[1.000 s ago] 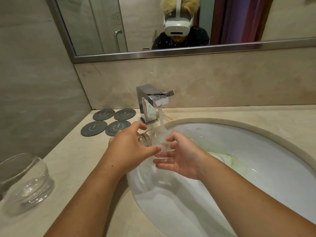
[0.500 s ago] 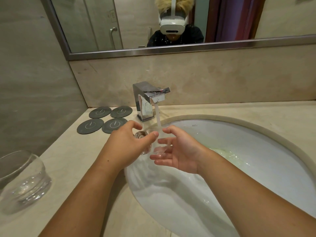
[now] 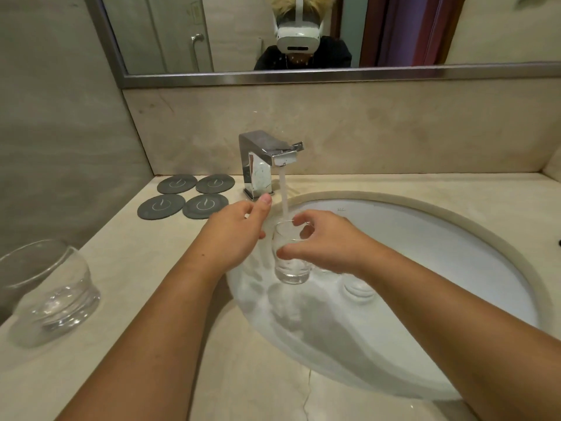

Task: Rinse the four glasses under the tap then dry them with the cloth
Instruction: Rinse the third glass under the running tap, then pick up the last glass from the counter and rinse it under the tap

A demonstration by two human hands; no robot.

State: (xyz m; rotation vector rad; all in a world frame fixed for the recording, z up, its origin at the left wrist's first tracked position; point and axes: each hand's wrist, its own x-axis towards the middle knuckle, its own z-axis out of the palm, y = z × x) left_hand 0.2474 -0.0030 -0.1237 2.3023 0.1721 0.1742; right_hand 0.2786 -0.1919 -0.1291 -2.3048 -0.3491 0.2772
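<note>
A small clear glass (image 3: pixel 292 268) stands upright under the running stream from the chrome tap (image 3: pixel 264 161), over the white sink (image 3: pixel 455 247). My right hand (image 3: pixel 328 241) grips it from the right, thumb on its near side and fingers over its rim. My left hand (image 3: pixel 233 235) is just left of the glass with relaxed fingers and a raised thumb, holding nothing. Whether it touches the glass I cannot tell. A wide clear glass (image 3: pixel 48 293) sits on the counter at the far left. No cloth is in view.
Several dark round coasters (image 3: pixel 188 196) lie on the beige counter (image 3: pixel 127 268) left of the tap. A mirror (image 3: pixel 303 34) hangs above the backsplash, and a wall closes the left side.
The glass, earlier tipped sideways in my left hand, is now upright in my right hand under the stream. My left hand has let go and opened beside it.
</note>
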